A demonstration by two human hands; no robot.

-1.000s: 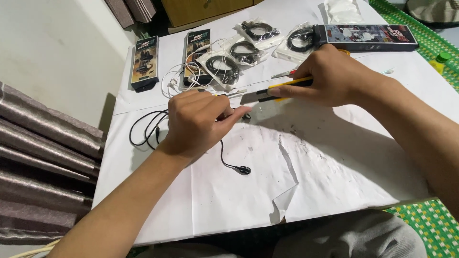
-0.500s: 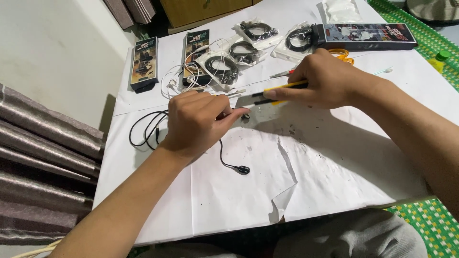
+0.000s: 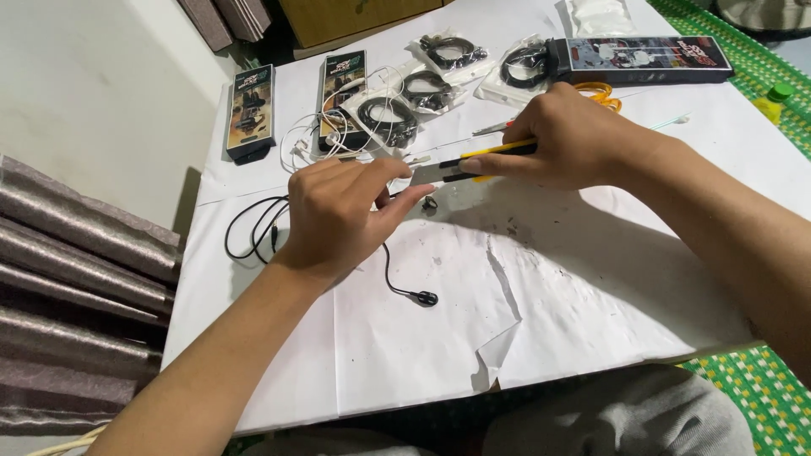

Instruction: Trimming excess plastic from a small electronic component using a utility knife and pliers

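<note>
yellow-handled utility knife point(image 3: 473, 162) gripped in right hand point(image 3: 570, 139); left hand point(image 3: 338, 215) pinches black earphone cable point(image 3: 397, 279) just beside the blade tip.

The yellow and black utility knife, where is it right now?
In the head view the utility knife sits centre-top, gripped by the right hand, its blade pointing left toward the left hand fingertips above the white paper.
</note>
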